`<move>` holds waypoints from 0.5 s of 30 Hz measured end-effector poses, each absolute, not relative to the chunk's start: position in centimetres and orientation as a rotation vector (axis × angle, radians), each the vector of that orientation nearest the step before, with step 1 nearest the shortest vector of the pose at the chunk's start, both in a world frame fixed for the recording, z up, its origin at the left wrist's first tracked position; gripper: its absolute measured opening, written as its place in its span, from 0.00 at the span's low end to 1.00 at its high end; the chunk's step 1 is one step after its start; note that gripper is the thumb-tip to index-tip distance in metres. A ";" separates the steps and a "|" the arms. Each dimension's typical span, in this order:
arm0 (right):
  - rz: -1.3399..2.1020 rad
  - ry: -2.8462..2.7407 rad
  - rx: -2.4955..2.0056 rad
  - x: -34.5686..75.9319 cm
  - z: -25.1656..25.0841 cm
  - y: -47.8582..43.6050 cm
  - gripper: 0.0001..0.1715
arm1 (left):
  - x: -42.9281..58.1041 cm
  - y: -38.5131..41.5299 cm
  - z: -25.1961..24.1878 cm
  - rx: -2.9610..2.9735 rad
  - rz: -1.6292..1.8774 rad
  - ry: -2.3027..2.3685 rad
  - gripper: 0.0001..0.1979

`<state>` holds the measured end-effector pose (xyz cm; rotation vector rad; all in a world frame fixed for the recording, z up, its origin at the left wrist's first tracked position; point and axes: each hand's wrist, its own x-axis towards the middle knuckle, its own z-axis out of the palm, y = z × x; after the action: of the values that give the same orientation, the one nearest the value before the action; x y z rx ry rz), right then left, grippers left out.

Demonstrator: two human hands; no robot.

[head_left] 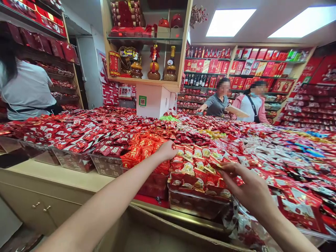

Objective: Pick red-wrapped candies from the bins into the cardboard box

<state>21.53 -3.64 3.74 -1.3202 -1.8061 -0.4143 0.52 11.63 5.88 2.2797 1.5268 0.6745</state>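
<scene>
A clear plastic bin [199, 206] is heaped with red durian candy packets [201, 175] that have gold and white fruit pictures. At the bin's far left corner is my left hand [167, 150], with its fingers curled closed among the packets; whatever is in them is hidden. Along the right side, my right hand [243, 178] pinches the edge of a durian candy packet between thumb and fingers. Orange-red candy packets [147, 148] fill the neighbouring bin, beneath my left forearm.
An open cardboard box [157, 231] is below the counter edge. More bins of wrapped sweets [76, 140] spread left and right. A white pillar [149, 101] carries a display cabinet [147, 82]. Two people [217, 103] stand across the counter; another person [26, 87] is at left.
</scene>
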 end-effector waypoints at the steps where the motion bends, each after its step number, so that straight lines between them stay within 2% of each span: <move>1: -0.412 -1.808 -1.319 21.5 3.8 -3.7 0.05 | 0.8 12.1 5.9 2.261 0.677 1.544 0.12; 15: -0.318 -1.768 -1.363 22.2 2.5 -4.4 0.07 | 1.7 14.3 6.6 1.826 0.772 1.430 0.11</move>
<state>22.17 -4.37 2.45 -1.3635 -1.7677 -0.3177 1.72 14.32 6.59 1.8261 1.4298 0.7724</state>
